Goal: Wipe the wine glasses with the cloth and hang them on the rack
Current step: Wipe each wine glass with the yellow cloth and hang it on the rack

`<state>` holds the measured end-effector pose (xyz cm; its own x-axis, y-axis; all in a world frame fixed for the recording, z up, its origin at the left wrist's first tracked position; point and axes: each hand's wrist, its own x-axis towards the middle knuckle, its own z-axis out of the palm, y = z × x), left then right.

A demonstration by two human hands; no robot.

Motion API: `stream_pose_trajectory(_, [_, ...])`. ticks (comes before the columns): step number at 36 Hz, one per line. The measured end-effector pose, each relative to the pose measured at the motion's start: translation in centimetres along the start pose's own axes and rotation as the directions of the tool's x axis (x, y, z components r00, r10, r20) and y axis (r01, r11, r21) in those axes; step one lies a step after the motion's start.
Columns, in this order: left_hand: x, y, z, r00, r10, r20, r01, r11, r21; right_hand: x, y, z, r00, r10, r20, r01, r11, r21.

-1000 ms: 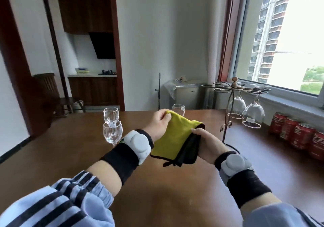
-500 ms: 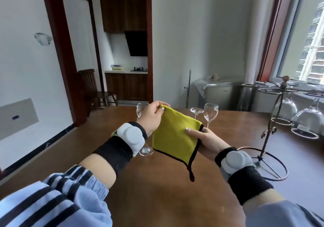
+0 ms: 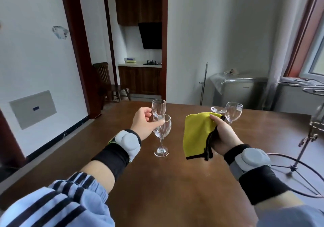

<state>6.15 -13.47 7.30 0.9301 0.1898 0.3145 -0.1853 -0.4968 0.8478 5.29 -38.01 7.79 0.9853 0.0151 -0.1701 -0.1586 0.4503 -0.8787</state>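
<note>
Your left hand (image 3: 143, 124) is at the bowl of the nearest wine glass (image 3: 162, 133), fingers curled toward it with the fingertips on the glass wall near the rim; whether the grip has fully closed cannot be told. That glass stands upright with its foot on the brown table (image 3: 157, 183). A second glass (image 3: 158, 106) stands directly behind it. Your right hand (image 3: 223, 135) pinches the yellow cloth (image 3: 198, 135) at its upper corner, and the cloth hangs down above the table. Beyond the cloth, a third glass (image 3: 233, 112) stands upright, with another glass (image 3: 218, 109) beside it, partly hidden. The wire rack (image 3: 298, 165) stands at the table's right edge, its base ring behind your right wrist.
</note>
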Motion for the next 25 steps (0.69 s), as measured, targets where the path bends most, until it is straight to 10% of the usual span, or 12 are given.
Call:
stream_pose_trajectory(6, [0.8, -3.4, 1.8, 0.980, -0.127, 0.156, 0.132, 0.991, -0.027, 2.0, 1.5, 3.6, 0.997, -0.071, 0.008, 0.072, 0.996, -0.054])
stream_pose_trajectory(16, [1.2, -4.3, 3.3, 0.994, -0.034, 0.108, 0.048, 0.990, -0.135, 2.4, 5.6, 9.0, 0.962, -0.051, 0.267, 0.096, 0.982, -0.160])
stream_pose_trajectory(25, [0.4, -1.7, 2.6, 0.973, 0.082, 0.216, -0.037, 0.978, -0.205, 3.0, 6.1, 8.0, 0.974, -0.038, 0.224, 0.040, 0.999, -0.003])
